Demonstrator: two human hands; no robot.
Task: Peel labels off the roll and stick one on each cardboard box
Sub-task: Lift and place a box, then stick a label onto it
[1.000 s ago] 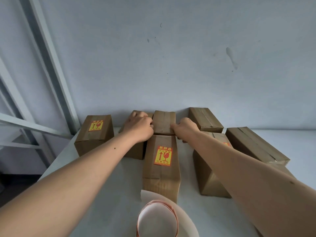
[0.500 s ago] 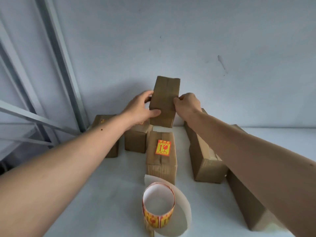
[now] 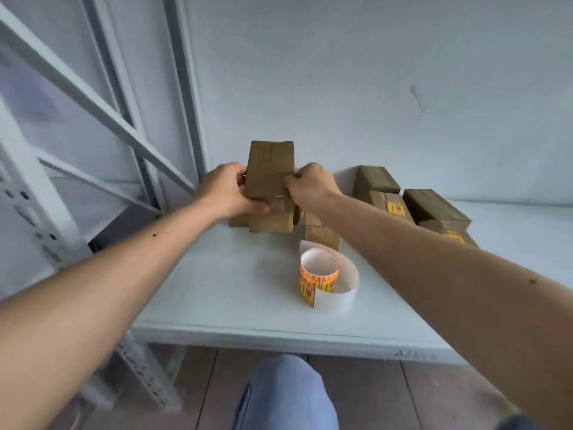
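Box (image 3: 270,169) gripped at its two sides by left hand (image 3: 228,190) and right hand (image 3: 311,186); probably light, stiff cardboard.

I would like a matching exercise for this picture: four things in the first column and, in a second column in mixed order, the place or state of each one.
Things:
1. held box
2. label roll
3. left hand
4. knee

Places or states:
A. below the table's front edge
B. lifted between both hands, no label on the face in view
C. grips the box's left side
D. stands on the table, white backing strip curling round it

Pairs: 1-B, 2-D, 3-C, 4-A
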